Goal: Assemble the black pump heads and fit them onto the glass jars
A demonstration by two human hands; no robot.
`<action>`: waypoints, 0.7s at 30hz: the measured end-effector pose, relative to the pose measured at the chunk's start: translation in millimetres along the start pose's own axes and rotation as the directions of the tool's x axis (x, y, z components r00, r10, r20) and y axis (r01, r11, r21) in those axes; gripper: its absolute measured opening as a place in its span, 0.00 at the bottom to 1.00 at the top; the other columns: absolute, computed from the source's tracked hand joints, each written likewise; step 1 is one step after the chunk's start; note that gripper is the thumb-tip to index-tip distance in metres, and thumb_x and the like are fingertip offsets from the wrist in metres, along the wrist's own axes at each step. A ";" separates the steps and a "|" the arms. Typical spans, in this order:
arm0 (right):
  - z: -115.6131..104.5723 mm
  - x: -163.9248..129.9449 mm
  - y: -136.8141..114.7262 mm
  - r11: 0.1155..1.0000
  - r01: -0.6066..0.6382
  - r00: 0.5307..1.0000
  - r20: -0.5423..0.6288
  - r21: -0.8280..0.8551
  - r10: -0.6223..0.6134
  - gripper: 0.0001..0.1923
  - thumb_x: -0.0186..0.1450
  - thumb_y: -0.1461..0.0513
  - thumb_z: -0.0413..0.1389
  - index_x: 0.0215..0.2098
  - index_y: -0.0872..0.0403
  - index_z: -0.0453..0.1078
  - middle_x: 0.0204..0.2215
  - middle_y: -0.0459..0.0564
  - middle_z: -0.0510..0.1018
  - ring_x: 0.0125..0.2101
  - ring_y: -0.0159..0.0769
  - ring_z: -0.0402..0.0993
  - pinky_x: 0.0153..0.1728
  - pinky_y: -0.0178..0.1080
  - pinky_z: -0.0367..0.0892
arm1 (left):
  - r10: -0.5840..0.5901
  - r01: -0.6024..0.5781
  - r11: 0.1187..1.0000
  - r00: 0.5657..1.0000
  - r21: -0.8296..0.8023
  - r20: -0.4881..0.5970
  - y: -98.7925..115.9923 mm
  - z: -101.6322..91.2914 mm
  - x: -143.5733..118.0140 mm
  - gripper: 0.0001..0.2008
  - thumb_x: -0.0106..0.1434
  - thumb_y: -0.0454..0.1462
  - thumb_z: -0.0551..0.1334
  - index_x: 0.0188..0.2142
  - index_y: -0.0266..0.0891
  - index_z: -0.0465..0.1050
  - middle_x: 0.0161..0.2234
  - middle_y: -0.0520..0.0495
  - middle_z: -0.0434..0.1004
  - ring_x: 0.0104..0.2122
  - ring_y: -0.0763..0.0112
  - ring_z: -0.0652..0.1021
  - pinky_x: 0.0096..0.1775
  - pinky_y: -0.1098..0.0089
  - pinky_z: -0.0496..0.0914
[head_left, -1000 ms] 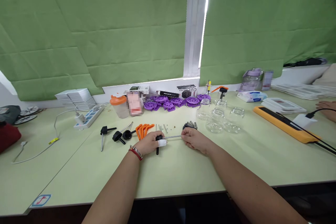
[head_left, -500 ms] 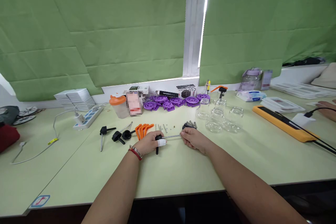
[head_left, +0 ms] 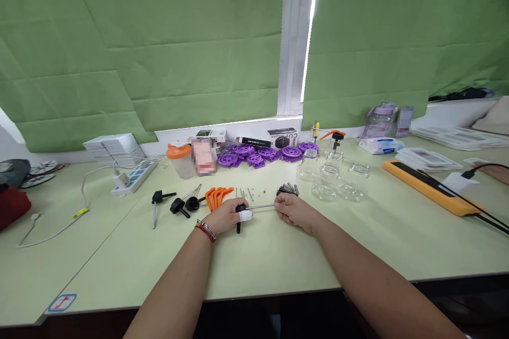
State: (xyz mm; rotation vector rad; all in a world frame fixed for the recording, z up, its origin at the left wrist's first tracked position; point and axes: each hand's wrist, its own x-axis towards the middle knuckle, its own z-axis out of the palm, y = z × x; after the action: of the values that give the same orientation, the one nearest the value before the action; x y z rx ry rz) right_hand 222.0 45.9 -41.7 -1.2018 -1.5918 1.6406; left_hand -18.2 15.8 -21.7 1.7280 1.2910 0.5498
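- While both forearms rest on the pale green surface, the left hand is closed around a black pump head with a bandaged finger.
- At its 3 o'clock, the right hand pinches the far end of the thin metal rod.
- Orange levers lie at the left hand's 11 o'clock; black springs sit just beyond the right hand.

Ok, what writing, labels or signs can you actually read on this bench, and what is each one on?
"CUT..." in large white letters, partly cut off: black box at the back of the table.
White print, too small to read: long black box beside it.
Red mark in a blue frame, unreadable: sticker at the table's near left corner.
Blurred out: labels on the pink item and purple bottle.
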 end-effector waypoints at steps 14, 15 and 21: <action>1.7 -2.1 -4.0 1.000 -0.002 1.000 0.010 -0.004 0.002 0.08 0.60 0.59 0.53 0.26 0.54 0.61 0.17 0.40 0.64 0.14 0.21 0.51 0.16 0.30 0.45 | 0.025 -0.024 0.999 1.000 0.034 -0.011 4.3 0.5 -1.7 0.19 0.54 0.52 0.61 0.35 0.39 0.67 0.25 0.54 0.61 0.23 0.76 0.61 0.26 0.74 0.59; 1.6 -2.0 -3.8 1.000 -0.005 1.000 0.011 -0.007 0.005 0.08 0.60 0.59 0.53 0.27 0.54 0.61 0.17 0.40 0.64 0.14 0.21 0.51 0.16 0.30 0.45 | 0.025 -0.024 0.999 1.000 0.033 -0.014 4.1 0.6 -1.8 0.19 0.54 0.52 0.61 0.35 0.39 0.67 0.25 0.54 0.61 0.23 0.76 0.61 0.26 0.74 0.59; 1.6 -1.0 -2.5 1.000 0.006 1.000 0.026 -0.020 -0.006 0.09 0.61 0.58 0.52 0.27 0.54 0.60 0.17 0.40 0.64 0.13 0.21 0.50 0.16 0.30 0.44 | 0.012 -0.012 1.000 0.999 0.010 -0.029 0.3 1.2 -1.2 0.18 0.53 0.50 0.63 0.34 0.40 0.67 0.24 0.55 0.59 0.22 0.76 0.61 0.26 0.74 0.58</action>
State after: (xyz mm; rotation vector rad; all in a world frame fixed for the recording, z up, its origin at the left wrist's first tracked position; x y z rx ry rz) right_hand 220.6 44.6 -39.3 -1.1895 -1.6291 1.6465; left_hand -17.5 14.2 -22.0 1.7429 1.3065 0.5787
